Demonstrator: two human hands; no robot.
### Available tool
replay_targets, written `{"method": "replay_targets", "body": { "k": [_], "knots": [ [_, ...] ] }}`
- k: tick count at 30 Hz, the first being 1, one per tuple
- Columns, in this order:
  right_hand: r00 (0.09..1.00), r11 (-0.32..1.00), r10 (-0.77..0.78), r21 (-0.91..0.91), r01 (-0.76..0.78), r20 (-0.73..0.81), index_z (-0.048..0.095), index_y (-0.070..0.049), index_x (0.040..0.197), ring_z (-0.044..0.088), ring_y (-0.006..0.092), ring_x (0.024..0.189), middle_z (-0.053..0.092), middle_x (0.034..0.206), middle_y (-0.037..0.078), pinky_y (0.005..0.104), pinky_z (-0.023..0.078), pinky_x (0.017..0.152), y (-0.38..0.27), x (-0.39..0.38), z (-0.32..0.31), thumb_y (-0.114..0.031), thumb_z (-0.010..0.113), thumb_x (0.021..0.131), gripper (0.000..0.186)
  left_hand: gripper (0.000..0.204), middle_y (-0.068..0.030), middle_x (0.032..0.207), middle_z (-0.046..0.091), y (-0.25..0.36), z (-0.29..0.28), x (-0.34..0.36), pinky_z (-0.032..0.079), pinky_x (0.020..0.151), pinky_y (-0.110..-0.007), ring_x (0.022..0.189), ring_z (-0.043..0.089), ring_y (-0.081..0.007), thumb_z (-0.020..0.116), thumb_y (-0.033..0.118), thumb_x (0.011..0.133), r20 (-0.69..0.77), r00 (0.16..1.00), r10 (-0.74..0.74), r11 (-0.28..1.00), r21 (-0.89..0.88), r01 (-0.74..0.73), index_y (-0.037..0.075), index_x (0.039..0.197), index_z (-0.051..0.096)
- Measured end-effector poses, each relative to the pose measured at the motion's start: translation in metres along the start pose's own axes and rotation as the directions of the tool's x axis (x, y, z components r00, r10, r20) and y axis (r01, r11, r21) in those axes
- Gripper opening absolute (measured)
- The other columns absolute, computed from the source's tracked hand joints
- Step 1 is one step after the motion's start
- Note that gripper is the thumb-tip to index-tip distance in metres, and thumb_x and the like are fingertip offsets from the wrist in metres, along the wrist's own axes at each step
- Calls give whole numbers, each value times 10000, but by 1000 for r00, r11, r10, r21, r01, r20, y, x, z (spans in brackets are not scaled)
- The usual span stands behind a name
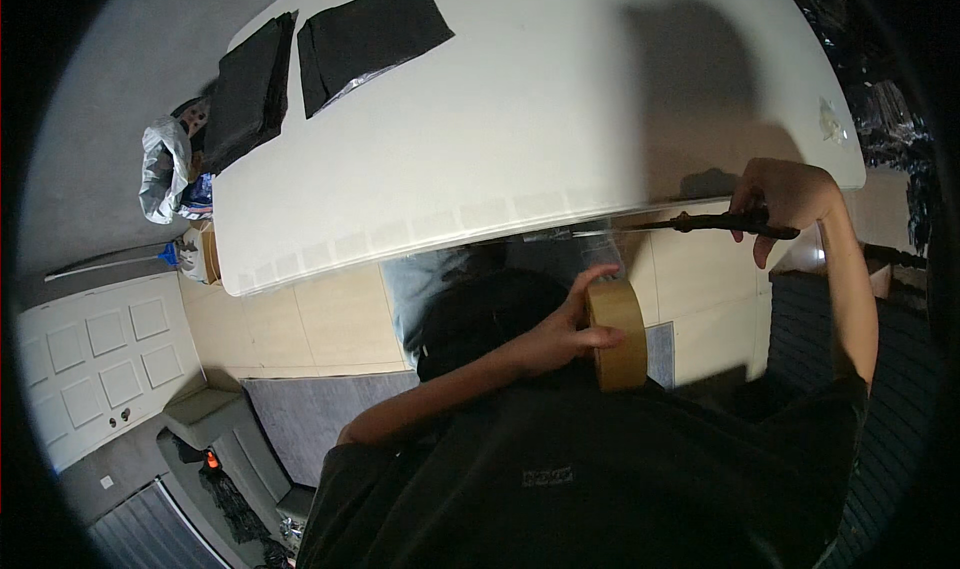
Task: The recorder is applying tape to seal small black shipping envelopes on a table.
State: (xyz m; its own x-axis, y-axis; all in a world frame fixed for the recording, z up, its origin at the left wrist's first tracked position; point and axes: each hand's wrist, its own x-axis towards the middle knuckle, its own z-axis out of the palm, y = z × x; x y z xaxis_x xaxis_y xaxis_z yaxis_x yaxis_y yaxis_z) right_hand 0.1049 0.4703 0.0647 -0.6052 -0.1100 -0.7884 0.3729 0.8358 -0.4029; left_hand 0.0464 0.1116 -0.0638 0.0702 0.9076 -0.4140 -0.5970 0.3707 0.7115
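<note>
A wide roll of packing tape [620,337] is gripped in my left hand [572,331], just off the table's near edge. From the roll a clear strip of tape [603,249] runs up toward that edge. My right hand [788,201] is closed round the dark handles of a pair of scissors [705,223]. Their thin blades point left along the edge, toward the tape strip; whether they touch it I cannot tell. Along the edge of the white table [450,139], to the left, several short clear tape pieces [385,231] stick in a row.
Two stacks of flat black sheets, one left [250,94] and one right [375,34], lie at the table's far left. Beyond that end are a silvery bag [163,169] and a cardboard box [205,254]. A grey sofa [225,434] and a white door [110,364] are lower left.
</note>
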Motion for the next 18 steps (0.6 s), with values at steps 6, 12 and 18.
{"method": "replay_targets", "body": {
  "k": [6,12,18],
  "knots": [
    [999,999,37,31,-37,-16,786,-121,783,538,67,504,697,646,-30,255,415,494,-4,3,-3,-201,986,546,320,1004,-177,1528,261,-5,-2,0,381,1110,-579,1410,315,-385,758,374,886,-17,1000,26,999,33,-25,285,1598,55],
    [999,998,16,-54,-14,40,785,-117,768,538,69,518,691,636,-31,262,412,510,3,5,-6,-240,972,571,298,1048,-207,1578,93,-7,2,-13,351,1158,-621,1488,168,-439,761,483,889,4,988,154,956,250,-150,251,1598,25],
    [669,740,-363,-637,-216,-649,799,-136,948,663,137,624,748,763,-7,305,561,706,75,-27,-20,-290,929,619,386,1097,-192,1578,84,-1,10,-16,374,1151,-632,1495,140,-452,777,489,873,111,981,158,970,166,-175,229,1602,-1]
  ]
}}
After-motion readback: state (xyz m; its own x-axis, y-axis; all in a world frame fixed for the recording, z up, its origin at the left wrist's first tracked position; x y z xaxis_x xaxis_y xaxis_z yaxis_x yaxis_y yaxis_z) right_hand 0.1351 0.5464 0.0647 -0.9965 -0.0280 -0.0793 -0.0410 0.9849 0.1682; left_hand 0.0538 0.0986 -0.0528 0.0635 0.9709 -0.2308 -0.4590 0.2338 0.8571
